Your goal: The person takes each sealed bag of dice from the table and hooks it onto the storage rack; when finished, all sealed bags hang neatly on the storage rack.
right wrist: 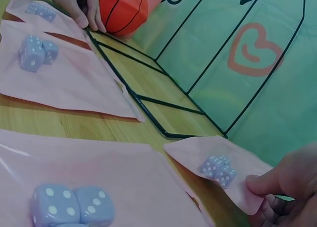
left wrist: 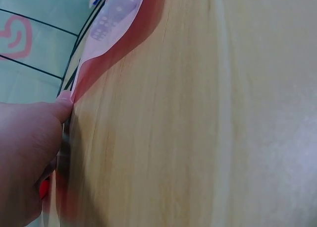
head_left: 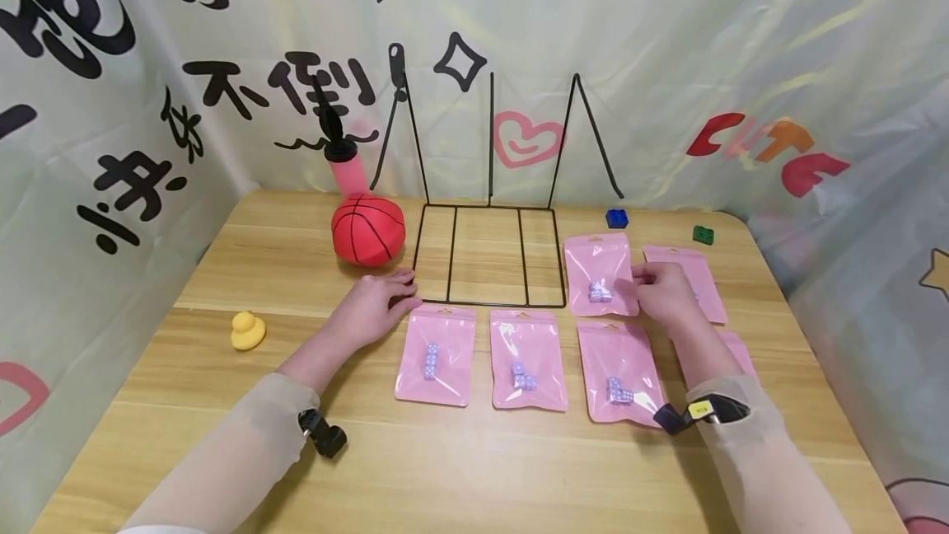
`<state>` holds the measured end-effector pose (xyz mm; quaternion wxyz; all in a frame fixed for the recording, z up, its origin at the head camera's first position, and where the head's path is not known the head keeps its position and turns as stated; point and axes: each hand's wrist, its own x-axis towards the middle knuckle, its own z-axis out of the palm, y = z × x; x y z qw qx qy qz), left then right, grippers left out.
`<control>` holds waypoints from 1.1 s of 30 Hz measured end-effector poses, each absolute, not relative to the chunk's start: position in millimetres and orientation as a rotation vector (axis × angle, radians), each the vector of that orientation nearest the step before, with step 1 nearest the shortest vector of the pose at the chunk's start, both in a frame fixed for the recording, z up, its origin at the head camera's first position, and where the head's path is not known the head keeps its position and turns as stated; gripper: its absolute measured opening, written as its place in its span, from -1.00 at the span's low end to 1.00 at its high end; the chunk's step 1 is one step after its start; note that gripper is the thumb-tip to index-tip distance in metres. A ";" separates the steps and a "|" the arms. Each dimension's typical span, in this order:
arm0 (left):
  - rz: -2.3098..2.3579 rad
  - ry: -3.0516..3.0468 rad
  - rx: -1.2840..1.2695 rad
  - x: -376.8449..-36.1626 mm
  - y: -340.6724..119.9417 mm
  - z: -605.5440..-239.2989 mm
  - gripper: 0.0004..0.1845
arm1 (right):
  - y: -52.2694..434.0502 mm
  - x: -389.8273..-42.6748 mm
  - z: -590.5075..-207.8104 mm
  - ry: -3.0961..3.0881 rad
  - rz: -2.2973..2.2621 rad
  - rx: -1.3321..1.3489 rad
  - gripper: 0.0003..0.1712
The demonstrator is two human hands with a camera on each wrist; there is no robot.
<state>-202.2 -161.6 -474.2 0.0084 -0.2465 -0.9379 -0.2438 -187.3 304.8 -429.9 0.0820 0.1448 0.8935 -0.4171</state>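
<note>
Presently, one pink pouch (head_left: 593, 258) lies at the right side of the black wire rack (head_left: 489, 304), with pale purple dice (head_left: 599, 292) visible through its front. The right hand (head_left: 662, 293) pinches its right edge between thumb and fingers. The left hand (head_left: 373, 309) grips the rack's front left corner. Three further pouches (head_left: 528, 344) stand in a row in front of the rack and pinched pouch; two more lie at the right, partly hidden by the right arm.

Outward on the wooden table (head_left: 504, 468): red basketball-patterned ball (head_left: 366, 231) and pink pump (head_left: 348, 171) left of the rack, yellow duck (head_left: 248, 330) farther left, blue brick (head_left: 617, 218) and green brick (head_left: 703, 235) at back right.

Markings: the backdrop (head_left: 667, 48) bears black Chinese lettering, "不倒" legible, and "CUTE" in coloured capitals. A yellow label (head_left: 699, 410) on the right wrist camera is too small to read.
</note>
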 end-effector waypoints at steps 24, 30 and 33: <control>-0.867 -2.892 -0.766 -201.3 -163.2 -476.4 -0.61 | 302.8 -160.6 -401.3 2.732 -1.417 0.490 -0.60; -0.854 -2.895 -0.758 -201.3 -165.2 -477.3 -0.61 | 300.1 -153.3 -393.8 2.777 -1.447 0.436 -0.59; -0.844 -2.899 -0.762 -201.9 -165.9 -477.3 -0.60 | 300.7 -148.3 -389.9 2.792 -1.475 0.394 -0.59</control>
